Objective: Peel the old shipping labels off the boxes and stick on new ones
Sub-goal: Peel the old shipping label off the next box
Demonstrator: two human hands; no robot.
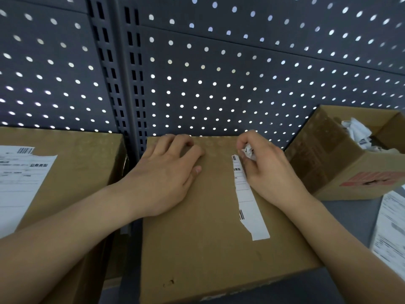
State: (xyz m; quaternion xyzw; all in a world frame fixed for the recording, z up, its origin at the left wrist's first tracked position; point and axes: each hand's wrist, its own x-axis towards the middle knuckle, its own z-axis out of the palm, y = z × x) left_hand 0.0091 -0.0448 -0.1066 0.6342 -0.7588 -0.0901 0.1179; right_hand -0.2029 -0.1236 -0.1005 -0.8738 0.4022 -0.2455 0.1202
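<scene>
Matte cardboard box | ragged white label strip stuck | left hand rests, fingers apart | right hand fingers pinch crumpled scrap | perforated panel upper frame

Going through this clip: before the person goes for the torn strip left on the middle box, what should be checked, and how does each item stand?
1. Box steadied: left hand rests on top of the middle box. Ok.
2. Right hand free to pinch: it holds a crumpled scrap. Not ok.
3. Old label fully off: a torn strip is still stuck on. Not ok.
4. Place for scraps: the open box to the right already holds scraps. Ok.
5. New labels at hand: printed sheets lie at the right edge, but what kind is unclear. Cannot tell.
</scene>
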